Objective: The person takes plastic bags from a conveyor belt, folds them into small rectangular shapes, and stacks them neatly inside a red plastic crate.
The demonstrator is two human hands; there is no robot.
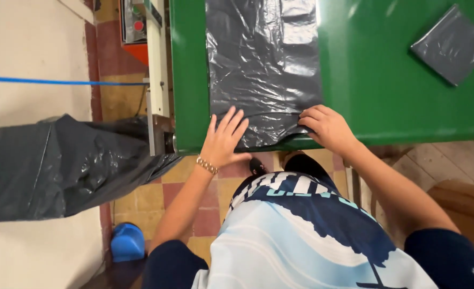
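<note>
Glossy green paint covers the table (387,80), whose near edge runs just in front of the person, with checkered red and yellow floor tiles (162,203) below. A crinkled dark grey plastic sheet (263,64) lies flat along the table's left part, its lower edge reaching the near rim. The left hand (223,140) presses on that lower edge with fingers spread, a gold bracelet (207,165) at the wrist. The right hand (328,126) rests on the sheet's lower right corner, fingers curled; it seems to pinch the plastic, though the fold hides the fingertips. Open green surface stretches to the right, broken only by a folded grey square packet (451,45) near the far corner. Left of the table stands a white and orange machine (146,32), with a bulky roll of dark plastic film (60,166) beside it and a blue object (127,242) on the floor.
</note>
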